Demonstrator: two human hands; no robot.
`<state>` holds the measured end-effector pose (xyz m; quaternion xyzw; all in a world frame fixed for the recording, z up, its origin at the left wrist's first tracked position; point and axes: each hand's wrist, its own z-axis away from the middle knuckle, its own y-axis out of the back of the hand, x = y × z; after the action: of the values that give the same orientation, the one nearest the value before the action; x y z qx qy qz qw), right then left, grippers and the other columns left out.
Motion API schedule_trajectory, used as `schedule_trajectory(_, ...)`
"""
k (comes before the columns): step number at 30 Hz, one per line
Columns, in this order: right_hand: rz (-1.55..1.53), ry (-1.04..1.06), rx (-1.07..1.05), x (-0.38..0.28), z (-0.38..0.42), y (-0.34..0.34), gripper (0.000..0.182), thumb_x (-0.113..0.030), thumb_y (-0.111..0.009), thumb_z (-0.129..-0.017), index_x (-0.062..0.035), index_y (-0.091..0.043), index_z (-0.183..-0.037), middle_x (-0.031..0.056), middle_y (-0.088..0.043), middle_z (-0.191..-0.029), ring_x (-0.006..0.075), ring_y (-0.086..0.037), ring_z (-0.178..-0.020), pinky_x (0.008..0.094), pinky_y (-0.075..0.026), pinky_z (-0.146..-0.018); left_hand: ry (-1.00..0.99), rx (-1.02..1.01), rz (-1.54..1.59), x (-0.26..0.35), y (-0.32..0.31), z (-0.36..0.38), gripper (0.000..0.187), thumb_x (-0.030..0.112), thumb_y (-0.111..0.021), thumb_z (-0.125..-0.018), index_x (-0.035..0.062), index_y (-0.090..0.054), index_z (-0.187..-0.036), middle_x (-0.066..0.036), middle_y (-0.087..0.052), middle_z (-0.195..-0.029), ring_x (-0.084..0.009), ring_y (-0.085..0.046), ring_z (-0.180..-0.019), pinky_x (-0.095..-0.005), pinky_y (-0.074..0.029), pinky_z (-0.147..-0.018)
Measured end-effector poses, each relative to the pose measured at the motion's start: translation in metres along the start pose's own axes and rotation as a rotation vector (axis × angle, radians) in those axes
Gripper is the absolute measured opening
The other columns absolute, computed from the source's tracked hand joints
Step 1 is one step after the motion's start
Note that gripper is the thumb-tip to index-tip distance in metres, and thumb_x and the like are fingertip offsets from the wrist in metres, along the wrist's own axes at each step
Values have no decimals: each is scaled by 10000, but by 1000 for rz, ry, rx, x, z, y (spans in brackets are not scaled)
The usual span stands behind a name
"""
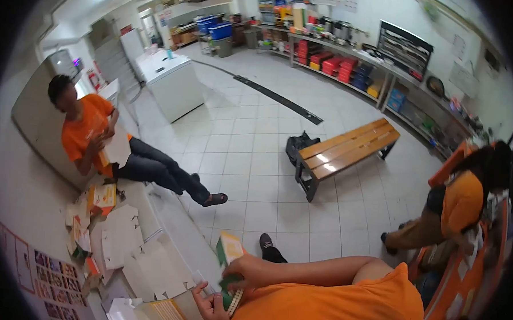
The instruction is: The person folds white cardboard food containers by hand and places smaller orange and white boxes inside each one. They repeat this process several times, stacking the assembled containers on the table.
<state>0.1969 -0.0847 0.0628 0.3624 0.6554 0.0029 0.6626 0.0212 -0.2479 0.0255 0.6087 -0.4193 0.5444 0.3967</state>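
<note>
A small green, white and yellow carton (230, 247) stands tilted in front of my orange shirt at the bottom middle. My right hand (243, 272) is closed around its middle from above. Below, my left hand (213, 308) is against the carton's lower end, its fingers partly stretched and one lying over the green side. The palm side of that grip is hidden. Left of my hands, flat white carton blanks (157, 270) lie spread on a white counter top. A stack of yellow-edged card (172, 313) is at the near edge, close to my left hand.
A person in orange (92, 130) sits on the counter at left holding a pale carton. Another person (464, 197) bends at right. A wooden bench (348, 148) with a black bag (299, 146) stands on the tiled floor. Folded orange-and-yellow boxes (103, 197) lie at the counter's far end.
</note>
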Motion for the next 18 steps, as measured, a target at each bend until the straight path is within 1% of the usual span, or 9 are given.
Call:
schedule_trajectory(1, 12, -65, 179, 11, 2, -12, 399, -272, -802, -849, 7, -719, -1122, 196, -714, -943, 352, -694, -881, 406, -537, -816, 1, -30, -11, -15, 11, 0, 482, 69, -517, -1042, 51, -331, -1487, -33, -597, -706, -82, -436, -608, -256, -357, -582)
schedule_trajectory(2, 6, -71, 205, 12, 7, -17, 399, -272, -802, -849, 7, -719, -1122, 196, -714, -943, 352, -694, -881, 406, -537, -816, -237, -196, -185, -30, 26, -5, 481, 84, -526, -1042, 58, -329, -1481, -37, -603, -714, -90, -449, -612, -262, -374, -592)
schedule_trajectory(3, -51, -4, 62, 12, 11, -19, 393, -279, -804, -845, 11, -722, -1097, 197, -715, -945, 358, -691, -898, 412, -534, -827, -482, -356, -353, -28, 31, -11, 481, 100, -536, -1043, 65, -327, -1474, -41, -608, -722, -98, -462, -617, -268, -391, -602)
schedule_trajectory(4, -101, 68, -83, 11, 14, -18, 387, -285, -807, -841, 14, -724, -1072, 198, -716, -946, 364, -688, -915, 418, -530, -839, -496, -372, -354, -25, 31, -13, 481, 100, -536, -1043, 65, -327, -1474, -41, -608, -722, -98, -462, -617, -268, -391, -602)
schedule_trajectory(9, 100, 113, -81, -13, 53, -19, 609, -288, -823, -827, -28, -573, -1318, 187, -622, -1191, 372, -649, -1064, 421, -532, -866, 162, -194, -299, 14, 10, -2, 650, 342, -633, -982, 47, -314, -1465, -170, -623, -1231, -178, -635, -1061, -297, -493, -826)
schedule_trajectory(12, -8, -89, 84, -18, 59, -19, 710, -237, -876, -774, -22, -518, -1347, 194, -584, -1198, 394, -618, -1117, 411, -533, -919, 119, -70, -118, -1, 6, -18, 766, 403, -731, -937, 60, -298, -1469, -246, -571, -1280, -225, -582, -1167, -373, -494, -953)
schedule_trajectory(13, 36, -91, 215, -18, 62, -16, 665, -204, -876, -789, -11, -527, -1321, 202, -590, -1197, 349, -651, -1070, 397, -540, -924, -172, 71, 35, -20, 6, -28, 861, 399, -796, -888, 26, -297, -1483, -194, -562, -1342, -261, -544, -1254, -368, -460, -975)
schedule_trajectory(16, -431, -110, 539, 1, 68, -9, 561, -269, -840, -875, -7, -548, -1275, 98, -644, -1071, 186, -665, -923, 309, -566, -758, -281, 277, 35, -38, 14, -39, 1008, 466, -853, -817, 34, -270, -1518, -181, -510, -1417, -296, -479, -1350, -431, -389, -1125)
schedule_trajectory(18, -494, -214, 562, -2, 77, -2, 514, -284, -802, -912, -5, -551, -1263, 79, -642, -1040, 170, -658, -880, 295, -561, -730, -118, 125, 157, -32, 14, -36, 1121, 546, -853, -770, 58, -227, -1562, -173, -435, -1507, -313, -454, -1391, -454, -346, -1185)
